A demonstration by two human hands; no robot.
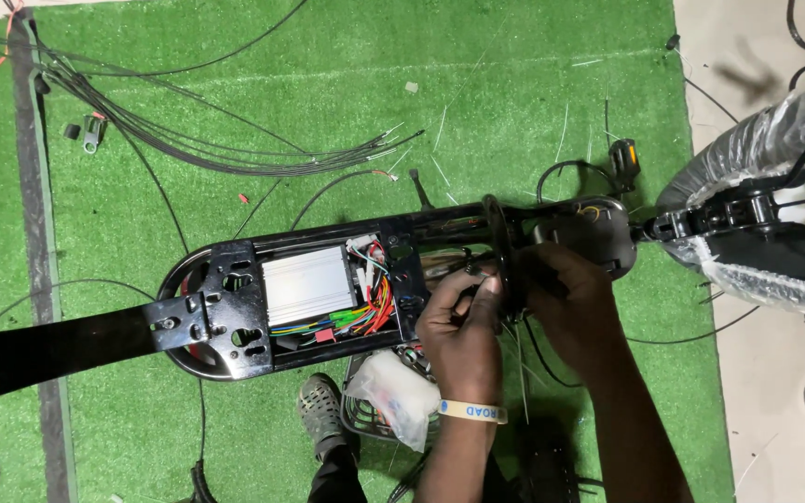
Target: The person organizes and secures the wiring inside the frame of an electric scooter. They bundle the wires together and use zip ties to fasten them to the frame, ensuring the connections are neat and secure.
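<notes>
A black scooter frame (225, 307) lies open on green artificial turf, showing a silver controller box (307, 285) and a bundle of coloured wires (370, 303). My left hand (461, 321), with a pale wristband, pinches thin black cables at the frame's middle opening. My right hand (566, 298) grips the black frame just to the right, around the same cable bunch. Both hands press close together over the frame.
A long bundle of black cables (188, 140) fans across the turf above. A wheel wrapped in plastic (766, 214) sits at the right. A wire basket holding a white plastic bag (388, 391) and a shoe (320, 410) are below the frame.
</notes>
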